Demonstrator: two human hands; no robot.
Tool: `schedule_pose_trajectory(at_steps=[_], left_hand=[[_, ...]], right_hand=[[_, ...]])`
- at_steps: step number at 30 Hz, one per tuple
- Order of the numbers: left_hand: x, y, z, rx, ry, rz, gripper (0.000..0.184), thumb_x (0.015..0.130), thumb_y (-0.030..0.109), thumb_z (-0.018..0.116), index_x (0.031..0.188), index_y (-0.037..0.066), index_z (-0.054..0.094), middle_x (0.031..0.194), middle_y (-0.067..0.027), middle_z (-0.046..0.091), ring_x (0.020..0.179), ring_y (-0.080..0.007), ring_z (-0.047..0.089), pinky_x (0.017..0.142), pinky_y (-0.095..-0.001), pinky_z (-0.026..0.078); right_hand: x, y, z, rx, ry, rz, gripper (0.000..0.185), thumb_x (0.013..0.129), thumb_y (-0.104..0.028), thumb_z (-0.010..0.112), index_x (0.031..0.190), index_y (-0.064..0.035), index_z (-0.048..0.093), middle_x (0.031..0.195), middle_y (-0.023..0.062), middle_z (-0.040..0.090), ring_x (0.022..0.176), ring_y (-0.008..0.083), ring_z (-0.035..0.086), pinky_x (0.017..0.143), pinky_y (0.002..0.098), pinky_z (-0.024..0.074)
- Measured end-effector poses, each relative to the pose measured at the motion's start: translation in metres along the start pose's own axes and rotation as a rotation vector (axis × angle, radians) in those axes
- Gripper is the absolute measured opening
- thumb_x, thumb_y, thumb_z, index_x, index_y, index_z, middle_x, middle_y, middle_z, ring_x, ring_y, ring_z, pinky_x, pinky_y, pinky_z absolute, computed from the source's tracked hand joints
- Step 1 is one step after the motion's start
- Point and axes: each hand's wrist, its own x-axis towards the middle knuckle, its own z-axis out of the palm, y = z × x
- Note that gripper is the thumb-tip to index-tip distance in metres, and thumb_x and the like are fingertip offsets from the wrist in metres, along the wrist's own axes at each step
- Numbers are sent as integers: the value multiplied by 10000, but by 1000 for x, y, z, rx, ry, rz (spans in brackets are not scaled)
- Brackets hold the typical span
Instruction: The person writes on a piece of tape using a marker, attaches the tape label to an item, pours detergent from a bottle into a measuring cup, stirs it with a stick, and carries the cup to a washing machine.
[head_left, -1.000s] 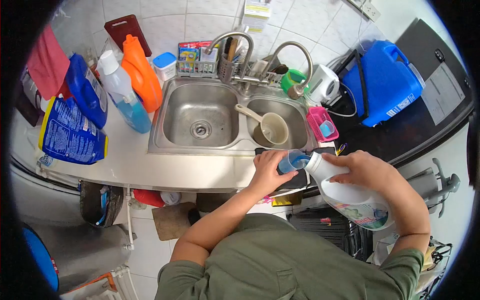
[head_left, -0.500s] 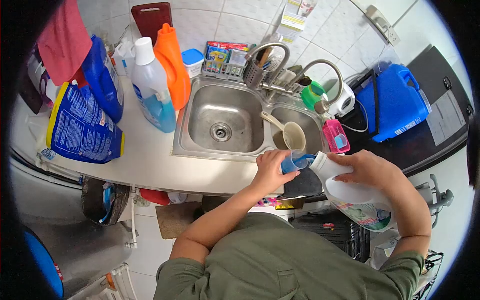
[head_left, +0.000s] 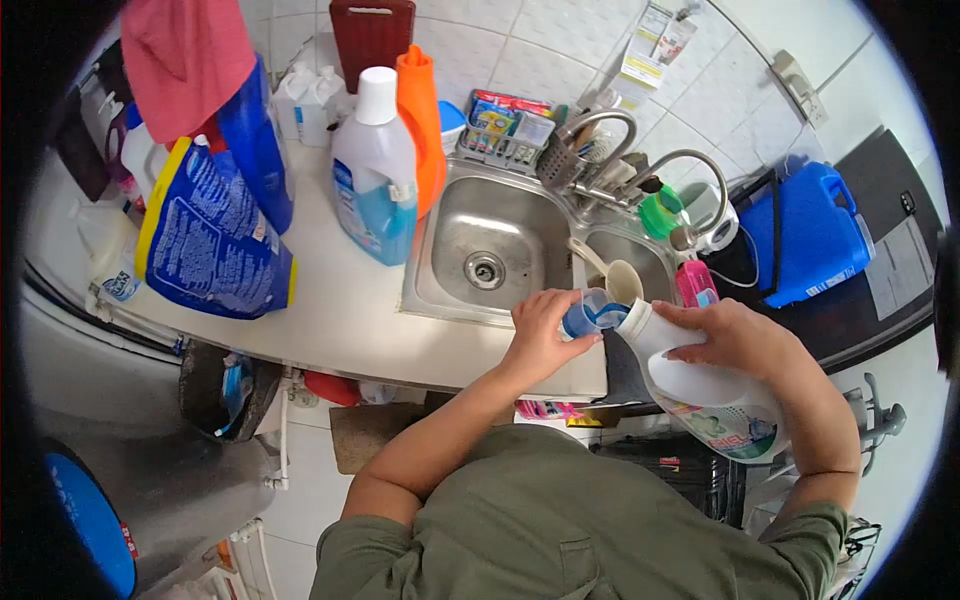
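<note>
In my left hand (head_left: 541, 335) is a small clear measuring cup (head_left: 588, 312), tilted, with blue liquid in it. My right hand (head_left: 735, 340) grips the handle of a large white detergent bottle (head_left: 715, 400), tipped so its mouth points left at the cup. A stream of blue liquid runs between the bottle's mouth and the cup. Both are held near the counter's front edge, by the right sink basin. Just beyond the cup, a cream dipper (head_left: 622, 281) rests in that basin.
A double steel sink (head_left: 430, 240) is set in the white counter (head_left: 350, 310). Left of it stand a bottle of blue liquid (head_left: 375, 180), an orange bottle (head_left: 424, 130) and a blue detergent pouch (head_left: 215, 240). A blue jerrycan (head_left: 810, 235) sits at the right on a black surface.
The view has shifted left, so counter and sink appear farther right. My hands keep nearly the same pose, with liquid still streaming from the bottle into the cup.
</note>
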Motion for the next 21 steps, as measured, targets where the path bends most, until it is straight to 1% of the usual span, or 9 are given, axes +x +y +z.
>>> schedule_pose_trajectory(at_steps=[4, 7, 10, 11, 14, 17, 21], left_hand=[[-1, -3, -31, 38, 60, 16, 638, 693, 341, 843, 1228, 106, 587, 1166, -97, 606, 1123, -308, 524, 949, -458, 357], [-4, -3, -60, 58, 96, 6, 635, 695, 330, 841, 1243, 126, 594, 1177, -96, 607, 1135, -305, 524, 963, -452, 358], [-9, -2, -88, 90, 130, -4, 640, 692, 319, 840, 1260, 149, 599, 1178, -87, 614, 1139, -303, 530, 976, -447, 359], [-11, -2, -98, 102, 139, -6, 643, 690, 315, 840, 1265, 157, 600, 1177, -84, 617, 1139, -303, 532, 980, -446, 359], [-20, -10, -119, 102, 130, -10, 654, 709, 321, 818, 1298, 168, 581, 1226, -64, 611, 1168, -277, 514, 980, -460, 330], [-30, -15, -136, 132, 114, -95, 661, 710, 331, 821, 1302, 155, 585, 1223, -64, 620, 1171, -282, 522, 985, -458, 340], [-43, -21, -157, 54, 178, -167, 649, 714, 351, 822, 1275, 106, 605, 1194, -91, 637, 1132, -293, 555, 965, -444, 377]], right_hand=[[9, -18, 1, -4, 40, -62, 627, 847, -263, 725, 1426, -202, 493, 946, 231, 685, 807, 337, 695, 764, 392, 522], [16, -35, 4, 91, 77, -106, 640, 846, -269, 725, 1435, -206, 481, 940, 239, 682, 803, 346, 691, 764, 398, 518], [23, -49, 6, 89, 92, -162, 662, 844, -279, 726, 1448, -214, 462, 933, 247, 677, 795, 358, 685, 760, 407, 513], [28, -52, 9, 45, 109, -202, 672, 846, -283, 725, 1455, -216, 451, 940, 250, 675, 801, 364, 682, 759, 412, 510], [36, -77, 5, 19, 51, -198, 661, 850, -292, 723, 1451, -206, 458, 952, 255, 672, 811, 365, 682, 759, 417, 508], [41, -101, 0, -15, 26, -223, 656, 851, -296, 724, 1445, -197, 465, 967, 257, 671, 829, 367, 682, 766, 421, 508], [50, -119, -1, 44, 55, -351, 665, 845, -281, 734, 1444, -175, 466, 975, 248, 672, 840, 369, 681, 770, 422, 509]])
